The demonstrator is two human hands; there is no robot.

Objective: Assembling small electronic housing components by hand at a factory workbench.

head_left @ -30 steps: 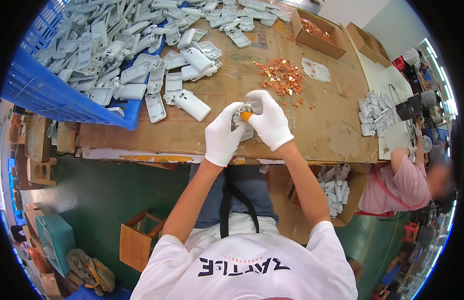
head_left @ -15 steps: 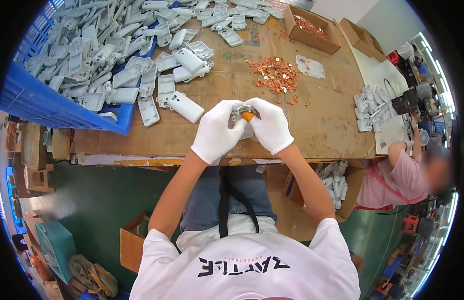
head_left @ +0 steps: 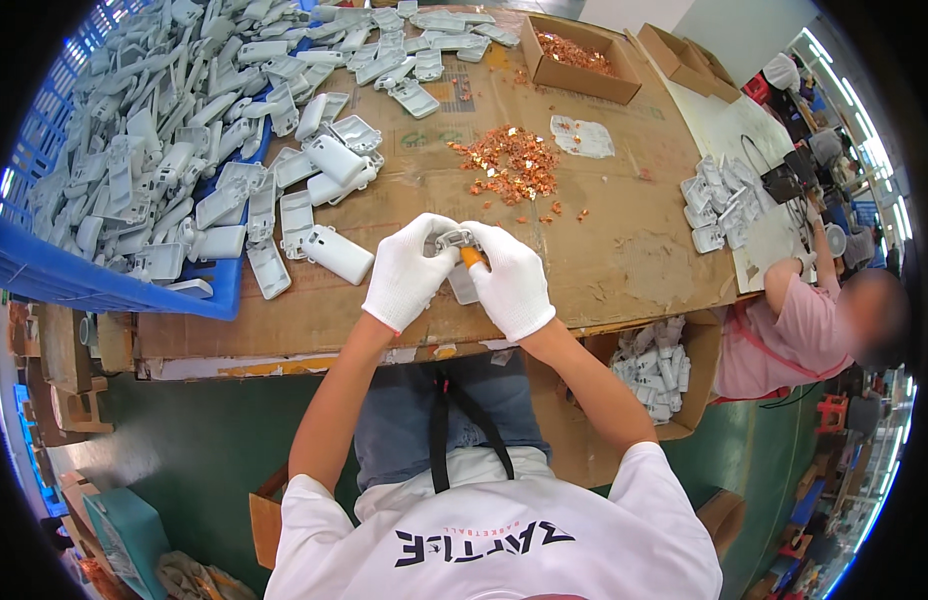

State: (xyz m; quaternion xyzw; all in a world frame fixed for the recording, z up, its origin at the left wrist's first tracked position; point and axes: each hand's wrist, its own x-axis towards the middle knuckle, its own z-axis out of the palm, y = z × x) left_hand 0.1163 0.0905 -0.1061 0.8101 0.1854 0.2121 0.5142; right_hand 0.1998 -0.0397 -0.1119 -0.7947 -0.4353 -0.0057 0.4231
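Note:
White knit gloves cover both my hands, which meet over the table's near side. My left hand [head_left: 404, 272] is closed around a pale grey plastic shell [head_left: 464, 289], whose top end shows between the two hands. My right hand [head_left: 512, 284] closes on the same shell from the other side. Something orange [head_left: 472, 257] shows at the right thumb; whether it is a finger cover or a tool handle I cannot tell. Beyond the hands lies a pile of small copper-coloured metal pieces [head_left: 519, 165]. Loose plastic shells [head_left: 338, 255] lie to the left.
A blue crate [head_left: 114, 275] heaped with grey shells stands at left. Far back, a cardboard box [head_left: 584, 82] holds copper pieces. More shells [head_left: 722, 200] lie at right, near a person in pink [head_left: 784, 335]. Below the table edge sits a carton [head_left: 699, 385] of white parts.
The whole view has shifted, with the table's things now further left and slightly different in height. My hands still hold the shell together; the orange part is more exposed.

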